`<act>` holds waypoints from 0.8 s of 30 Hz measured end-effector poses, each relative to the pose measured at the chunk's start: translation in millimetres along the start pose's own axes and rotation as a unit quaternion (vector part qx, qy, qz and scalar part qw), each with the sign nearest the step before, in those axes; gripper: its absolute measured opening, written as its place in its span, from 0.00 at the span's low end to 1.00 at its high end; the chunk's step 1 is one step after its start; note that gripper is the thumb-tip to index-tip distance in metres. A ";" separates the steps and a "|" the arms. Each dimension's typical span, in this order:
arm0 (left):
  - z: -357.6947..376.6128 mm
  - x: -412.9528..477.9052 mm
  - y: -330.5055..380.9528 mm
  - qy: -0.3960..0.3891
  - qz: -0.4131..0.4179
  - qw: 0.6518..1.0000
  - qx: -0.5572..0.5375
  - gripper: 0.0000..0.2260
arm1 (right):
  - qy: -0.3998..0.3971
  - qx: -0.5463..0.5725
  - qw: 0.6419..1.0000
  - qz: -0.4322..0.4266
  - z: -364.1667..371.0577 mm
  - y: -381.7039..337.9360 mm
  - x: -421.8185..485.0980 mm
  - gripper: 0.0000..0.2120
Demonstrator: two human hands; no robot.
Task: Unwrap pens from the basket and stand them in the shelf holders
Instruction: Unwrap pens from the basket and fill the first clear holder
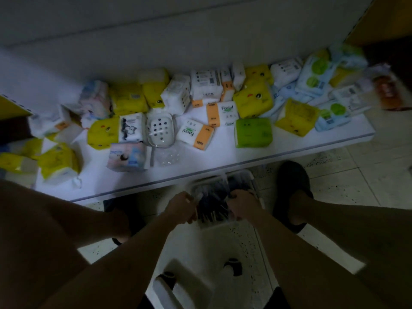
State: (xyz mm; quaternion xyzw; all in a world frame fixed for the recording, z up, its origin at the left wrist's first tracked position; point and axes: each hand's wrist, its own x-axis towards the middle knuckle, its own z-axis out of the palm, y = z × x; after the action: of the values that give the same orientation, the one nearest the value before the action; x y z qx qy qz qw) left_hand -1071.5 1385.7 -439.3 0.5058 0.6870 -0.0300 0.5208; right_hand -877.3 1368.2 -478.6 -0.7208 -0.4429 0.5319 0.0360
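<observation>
Both hands grip one clear-wrapped bundle of dark pens [211,205] over the white plastic basket [247,175] on the floor, the left hand [181,207] pinching one side of the wrap and the right hand [242,207] the other, probably to tear it open; the pens blur together beyond counting

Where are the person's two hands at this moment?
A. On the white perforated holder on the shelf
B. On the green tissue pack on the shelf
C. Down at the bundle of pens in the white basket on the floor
C: the left hand and right hand flank the dark pen bundle in the white basket, below the shelf edge.
</observation>
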 end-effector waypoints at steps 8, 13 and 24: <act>-44.3 -53.6 40.2 0.070 0.094 0.989 -0.091 0.07 | 0.122 0.021 0.977 -0.172 -9.6 -74.3 -63.2 0.19; -79.1 -96.9 63.2 0.144 0.254 0.954 -0.068 0.16 | 0.172 0.094 0.950 -0.242 -32.6 -130.8 -118.4 0.06; -166.2 -212.1 107.1 0.262 0.500 0.813 -0.144 0.07 | 0.215 0.151 0.845 -0.466 -63.1 -240.9 -236.7 0.07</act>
State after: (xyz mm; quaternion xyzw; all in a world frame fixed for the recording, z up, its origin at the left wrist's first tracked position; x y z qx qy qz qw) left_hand -1119.1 1391.4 -153.4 0.6876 0.4465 0.4673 0.3308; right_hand -981.3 1380.2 -151.3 -0.5120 -0.6221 0.3447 0.4817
